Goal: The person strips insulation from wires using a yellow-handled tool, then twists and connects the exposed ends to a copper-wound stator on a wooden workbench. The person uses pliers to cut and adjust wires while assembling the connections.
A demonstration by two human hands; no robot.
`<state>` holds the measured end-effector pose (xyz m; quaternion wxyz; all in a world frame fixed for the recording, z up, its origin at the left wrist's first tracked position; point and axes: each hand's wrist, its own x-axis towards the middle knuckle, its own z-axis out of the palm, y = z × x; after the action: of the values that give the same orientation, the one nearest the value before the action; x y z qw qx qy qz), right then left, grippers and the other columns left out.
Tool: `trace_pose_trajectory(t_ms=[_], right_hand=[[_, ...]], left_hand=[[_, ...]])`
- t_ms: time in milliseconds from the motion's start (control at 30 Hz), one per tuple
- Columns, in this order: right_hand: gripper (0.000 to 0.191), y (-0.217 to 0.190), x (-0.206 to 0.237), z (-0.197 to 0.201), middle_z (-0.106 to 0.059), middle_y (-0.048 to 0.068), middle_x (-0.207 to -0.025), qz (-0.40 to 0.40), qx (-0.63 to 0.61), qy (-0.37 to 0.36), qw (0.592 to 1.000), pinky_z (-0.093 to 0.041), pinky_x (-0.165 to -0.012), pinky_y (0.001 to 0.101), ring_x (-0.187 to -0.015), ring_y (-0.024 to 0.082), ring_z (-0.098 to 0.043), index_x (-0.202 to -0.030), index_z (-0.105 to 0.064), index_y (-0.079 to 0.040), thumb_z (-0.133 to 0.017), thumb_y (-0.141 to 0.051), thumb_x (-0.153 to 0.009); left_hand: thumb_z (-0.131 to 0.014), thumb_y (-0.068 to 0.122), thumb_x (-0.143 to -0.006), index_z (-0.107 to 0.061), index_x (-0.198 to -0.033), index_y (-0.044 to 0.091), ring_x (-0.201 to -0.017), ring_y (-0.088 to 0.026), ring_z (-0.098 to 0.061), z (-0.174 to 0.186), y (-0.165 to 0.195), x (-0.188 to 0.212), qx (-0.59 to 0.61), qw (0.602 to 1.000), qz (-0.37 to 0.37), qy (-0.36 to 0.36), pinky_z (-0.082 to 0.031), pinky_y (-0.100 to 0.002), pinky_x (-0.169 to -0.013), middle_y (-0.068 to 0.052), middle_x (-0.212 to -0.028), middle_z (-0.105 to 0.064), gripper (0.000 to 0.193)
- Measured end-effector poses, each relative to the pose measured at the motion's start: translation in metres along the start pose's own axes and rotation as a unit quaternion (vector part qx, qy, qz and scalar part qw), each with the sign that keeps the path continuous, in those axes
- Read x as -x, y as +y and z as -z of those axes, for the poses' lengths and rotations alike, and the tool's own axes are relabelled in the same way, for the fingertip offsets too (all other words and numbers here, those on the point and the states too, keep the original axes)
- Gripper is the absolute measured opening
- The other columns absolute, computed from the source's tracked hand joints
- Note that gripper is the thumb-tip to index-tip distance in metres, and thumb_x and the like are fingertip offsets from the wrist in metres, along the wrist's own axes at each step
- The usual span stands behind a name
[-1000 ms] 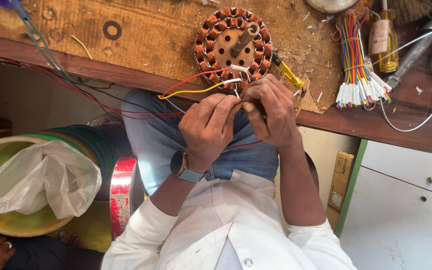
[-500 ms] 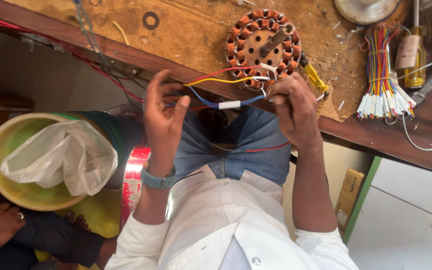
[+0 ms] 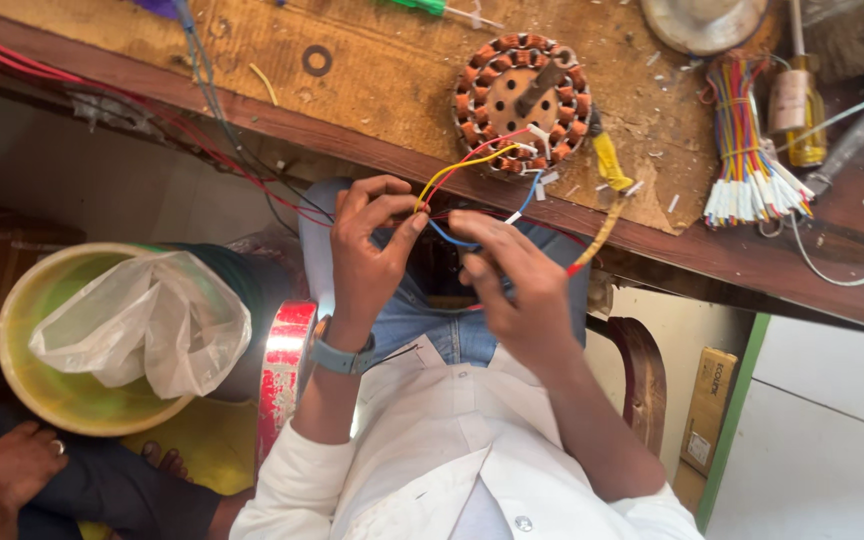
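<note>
A round stator (image 3: 521, 103) with copper coils lies on the wooden bench (image 3: 372, 90). Red, yellow and blue lead wires (image 3: 462, 165) run from it down toward me. My left hand (image 3: 370, 250) pinches the yellow and red leads between thumb and fingers. My right hand (image 3: 512, 285) is just right of it, fingers spread, touching the blue wire that loops between both hands. Both hands hover below the bench edge, over my lap.
A bundle of coloured wires with white tips (image 3: 747, 150) lies at the right of the bench beside a small bottle (image 3: 797, 110). A yellow bowl with a plastic bag (image 3: 102, 335) sits at the left. Another person's hand (image 3: 2, 475) is at the bottom left.
The hands came apart, then drew together again lower down. The left hand now pinches the leads; the right hand has dropped from the stator with its fingers spread.
</note>
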<state>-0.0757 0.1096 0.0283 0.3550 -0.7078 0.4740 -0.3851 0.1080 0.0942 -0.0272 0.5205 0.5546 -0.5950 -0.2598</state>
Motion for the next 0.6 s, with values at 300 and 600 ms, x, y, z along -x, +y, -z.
trace_pose_trajectory(t_ms=[300,600], right_hand=[[0.02,0.006,-0.018,-0.01,-0.077,0.011,-0.093,-0.066,0.048,-0.013,0.997,-0.06,-0.068,0.0327,-0.076,0.02,-0.076,-0.11,-0.073,-0.006,-0.075,-0.016,-0.093],[0.011,0.043,0.003,0.008,-0.072,0.01,-0.102,-0.089,-0.142,-0.097,0.981,-0.057,-0.061,0.0283,-0.07,0.013,-0.068,-0.111,-0.064,-0.005,-0.062,-0.011,-0.103]], left_hand=[[-0.065,0.001,-0.1,-0.067,-0.105,0.001,-0.103,-0.02,-0.074,-0.011,0.027,0.01,0.094,0.995,0.001,-0.01,-0.059,-0.031,-0.088,-0.014,-0.113,-0.073,0.006],[-0.073,0.006,-0.101,-0.054,-0.126,-0.001,-0.097,-0.033,-0.067,0.013,0.039,-0.018,-0.125,0.986,-0.015,0.114,-0.055,-0.037,-0.082,-0.019,-0.11,-0.067,0.032]])
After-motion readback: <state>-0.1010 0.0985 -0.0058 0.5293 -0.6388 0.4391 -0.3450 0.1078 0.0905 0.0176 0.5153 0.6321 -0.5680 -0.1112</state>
